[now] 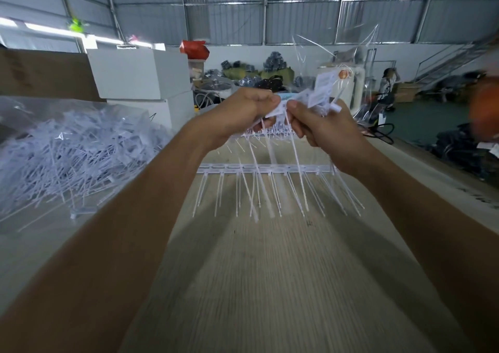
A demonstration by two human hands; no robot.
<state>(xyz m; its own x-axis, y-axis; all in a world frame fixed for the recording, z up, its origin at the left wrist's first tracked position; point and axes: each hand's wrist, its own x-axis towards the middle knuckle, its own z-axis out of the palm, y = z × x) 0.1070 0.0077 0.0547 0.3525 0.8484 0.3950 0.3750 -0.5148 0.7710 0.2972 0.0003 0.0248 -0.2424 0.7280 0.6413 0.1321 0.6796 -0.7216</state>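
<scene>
Both my hands are raised above a pale wooden table. My left hand and my right hand grip a bunch of white plastic tag ties between them, fingers curled round the top ends. Small white labels stick up above my right hand. Thin tails hang down from a clear plastic runner strip that joins a row of the ties below my hands. Part of the bunch is hidden inside my fists.
A big heap of loose white ties lies on clear plastic at the table's left. White boxes stand behind it. Clear plastic film hangs at the right. A person sits far off among bags and cartons.
</scene>
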